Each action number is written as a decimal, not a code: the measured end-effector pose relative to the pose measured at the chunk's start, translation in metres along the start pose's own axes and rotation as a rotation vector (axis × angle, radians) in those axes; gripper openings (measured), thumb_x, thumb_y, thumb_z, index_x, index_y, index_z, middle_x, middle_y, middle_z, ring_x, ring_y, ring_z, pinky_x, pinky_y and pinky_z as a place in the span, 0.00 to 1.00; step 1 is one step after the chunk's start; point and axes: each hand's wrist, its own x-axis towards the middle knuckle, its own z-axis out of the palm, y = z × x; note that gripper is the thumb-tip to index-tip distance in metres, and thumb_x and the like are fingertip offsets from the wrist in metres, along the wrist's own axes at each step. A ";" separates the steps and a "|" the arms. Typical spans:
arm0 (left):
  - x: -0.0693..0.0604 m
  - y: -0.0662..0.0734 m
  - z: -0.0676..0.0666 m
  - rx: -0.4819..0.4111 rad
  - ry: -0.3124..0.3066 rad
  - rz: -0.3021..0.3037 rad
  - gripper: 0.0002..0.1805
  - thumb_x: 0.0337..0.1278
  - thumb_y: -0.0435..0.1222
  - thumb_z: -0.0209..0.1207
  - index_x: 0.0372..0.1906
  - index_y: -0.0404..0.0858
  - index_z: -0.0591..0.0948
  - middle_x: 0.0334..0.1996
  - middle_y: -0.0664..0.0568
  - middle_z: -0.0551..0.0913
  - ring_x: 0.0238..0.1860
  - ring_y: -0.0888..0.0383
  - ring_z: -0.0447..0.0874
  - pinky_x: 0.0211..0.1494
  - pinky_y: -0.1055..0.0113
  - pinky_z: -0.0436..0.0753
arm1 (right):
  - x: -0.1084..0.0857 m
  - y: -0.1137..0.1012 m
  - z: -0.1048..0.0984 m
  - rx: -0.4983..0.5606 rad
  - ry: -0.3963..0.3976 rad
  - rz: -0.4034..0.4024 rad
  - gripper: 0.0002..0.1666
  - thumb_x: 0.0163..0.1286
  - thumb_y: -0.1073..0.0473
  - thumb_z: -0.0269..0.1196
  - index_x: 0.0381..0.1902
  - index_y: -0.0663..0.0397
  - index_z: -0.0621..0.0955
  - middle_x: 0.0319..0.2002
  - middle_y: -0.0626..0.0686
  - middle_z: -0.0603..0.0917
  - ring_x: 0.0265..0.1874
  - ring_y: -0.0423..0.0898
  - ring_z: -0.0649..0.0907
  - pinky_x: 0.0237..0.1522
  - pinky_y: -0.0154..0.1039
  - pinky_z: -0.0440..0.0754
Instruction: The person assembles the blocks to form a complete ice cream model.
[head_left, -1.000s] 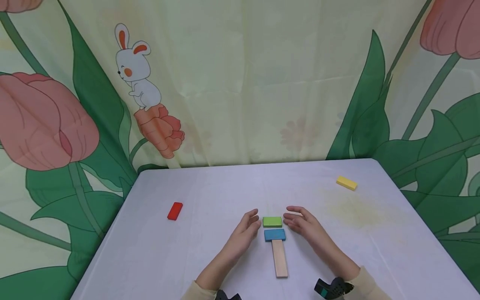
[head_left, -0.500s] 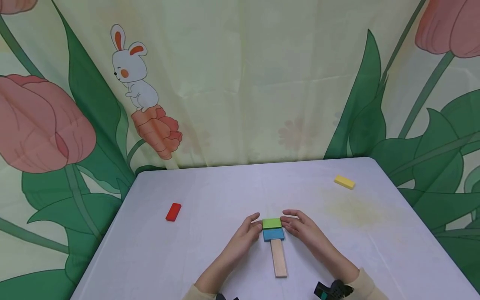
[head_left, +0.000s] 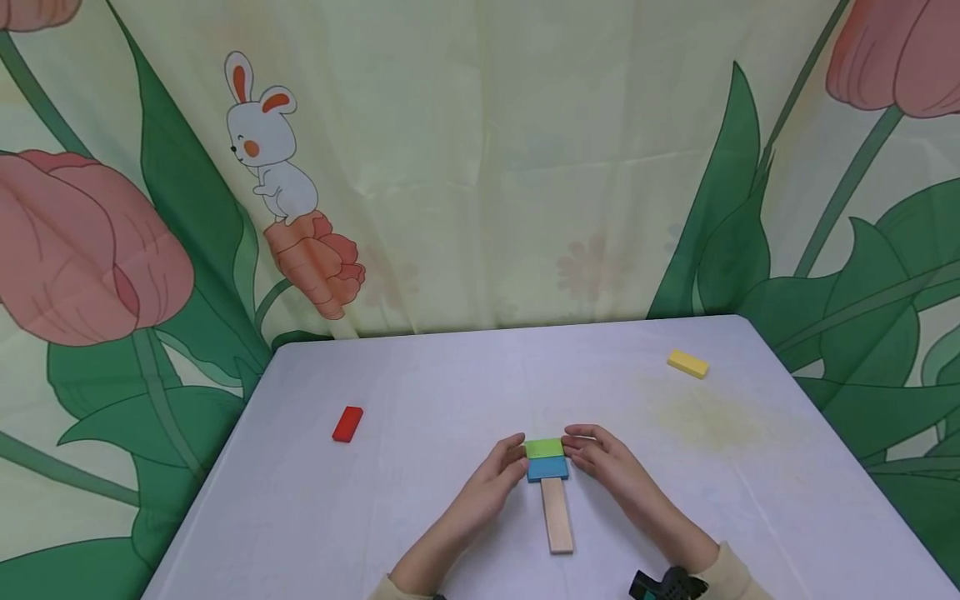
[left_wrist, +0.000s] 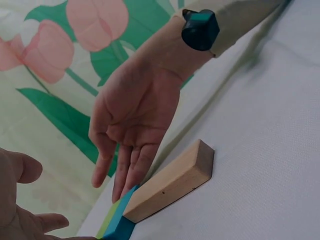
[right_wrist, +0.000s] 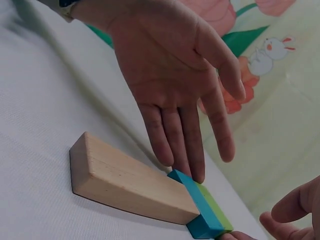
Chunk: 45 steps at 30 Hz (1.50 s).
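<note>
From my end, the head view gives me the whole layout, so I take the blue block (head_left: 547, 469) on the white tabletop (head_left: 450, 375) as my landmark. The green block (head_left: 543, 448) lies flush along its far side, and the plain wooden block (head_left: 557, 515) runs from its near side back toward the person. Only this view shows me the red block (head_left: 347, 424), well apart from the blue one to its left and farther off, and the yellow block (head_left: 687, 364), well apart beyond it to the right. The left hand (head_left: 491, 479) stands at the blue block's left end and the right hand (head_left: 603, 457) by its right end, fingertips right at the ends of the green block. The wrist views show me what the head view hides: both palms, facing inward, with fingers extended rather than wrapped around anything. I read each grip as released, though I cannot tell how hard the fingertips press. The left wrist view also shows me the wooden block's thickness and a small dark speck on its side, and a black device (left_wrist: 200, 31) on the right wrist, across the blue block. From the right wrist view I see the wooden block's end meeting the blue block's near face.
</note>
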 end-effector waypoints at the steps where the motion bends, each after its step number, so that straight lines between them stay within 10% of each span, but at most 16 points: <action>1: 0.000 0.000 0.001 0.014 0.000 0.008 0.32 0.79 0.49 0.49 0.79 0.40 0.62 0.75 0.36 0.67 0.76 0.36 0.67 0.74 0.36 0.68 | 0.000 0.000 0.000 0.001 0.000 -0.001 0.24 0.81 0.61 0.47 0.70 0.65 0.69 0.70 0.70 0.74 0.69 0.60 0.78 0.70 0.51 0.76; 7: -0.004 -0.001 0.007 0.375 0.002 0.166 0.30 0.73 0.48 0.58 0.72 0.40 0.73 0.76 0.42 0.68 0.76 0.40 0.67 0.74 0.41 0.71 | -0.002 0.001 -0.003 -0.060 0.022 -0.053 0.23 0.80 0.63 0.49 0.69 0.65 0.71 0.67 0.68 0.77 0.67 0.60 0.79 0.69 0.51 0.77; 12: -0.003 0.004 0.013 0.848 -0.045 0.411 0.26 0.64 0.48 0.67 0.65 0.44 0.81 0.72 0.51 0.74 0.71 0.50 0.75 0.71 0.54 0.77 | -0.001 0.006 -0.016 -0.335 0.148 -0.192 0.18 0.78 0.65 0.52 0.60 0.58 0.80 0.58 0.57 0.85 0.61 0.53 0.83 0.64 0.50 0.81; 17: 0.002 0.009 0.015 1.102 -0.123 0.472 0.31 0.56 0.53 0.73 0.64 0.50 0.82 0.71 0.53 0.74 0.72 0.54 0.71 0.75 0.56 0.72 | 0.003 0.012 -0.038 -0.591 0.213 -0.317 0.15 0.77 0.64 0.54 0.55 0.51 0.83 0.53 0.51 0.87 0.56 0.50 0.84 0.57 0.52 0.83; 25: 0.006 0.011 0.013 1.194 -0.190 0.399 0.36 0.54 0.60 0.71 0.67 0.55 0.79 0.72 0.54 0.73 0.76 0.53 0.67 0.77 0.49 0.68 | 0.017 0.013 -0.081 -0.819 0.291 -0.434 0.14 0.75 0.65 0.56 0.53 0.54 0.83 0.55 0.56 0.84 0.57 0.58 0.83 0.56 0.60 0.82; 45: 0.009 0.013 0.013 1.226 -0.203 0.407 0.38 0.49 0.60 0.75 0.64 0.49 0.79 0.66 0.57 0.77 0.73 0.56 0.70 0.75 0.56 0.71 | 0.070 0.005 -0.183 -0.892 0.501 -0.220 0.26 0.75 0.61 0.54 0.66 0.69 0.71 0.65 0.77 0.67 0.62 0.74 0.70 0.63 0.73 0.72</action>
